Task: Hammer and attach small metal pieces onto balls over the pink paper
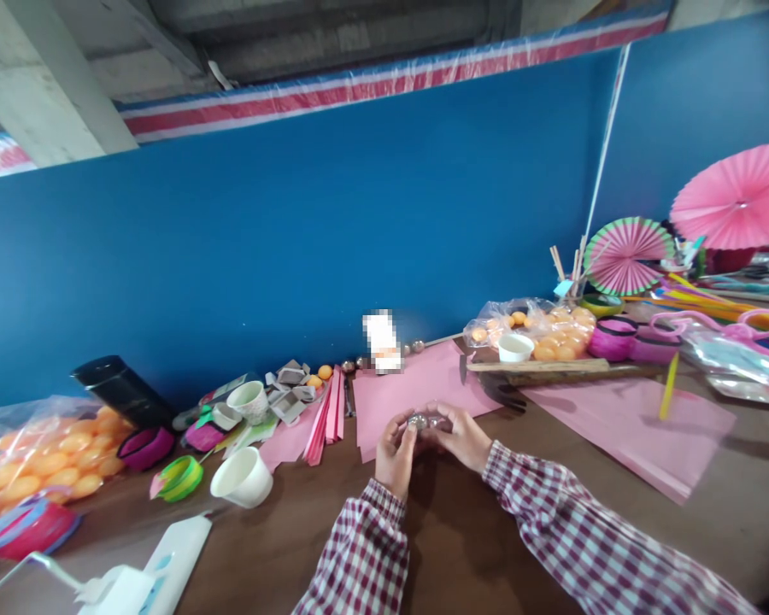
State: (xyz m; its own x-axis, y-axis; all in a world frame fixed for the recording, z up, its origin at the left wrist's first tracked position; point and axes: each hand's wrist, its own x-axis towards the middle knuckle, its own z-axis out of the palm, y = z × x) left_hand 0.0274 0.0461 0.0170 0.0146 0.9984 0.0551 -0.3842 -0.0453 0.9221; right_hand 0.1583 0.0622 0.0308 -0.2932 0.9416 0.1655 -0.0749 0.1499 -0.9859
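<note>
My left hand is closed, with a small shiny silver metal ball between thumb and fingers. Close beside it, my right hand is closed too, its fingertips on a second small shiny piece, which they partly cover. Whether the two pieces touch I cannot tell. Both hands are just above the front edge of a pink paper sheet. More metal balls lie behind the sheet along the wall.
Wooden-handled hammers lie to the right, beside another pink sheet. Bags of orange balls stand at both sides. A white paper cup, folded pink strips and a power strip are left. A blue partition rises behind.
</note>
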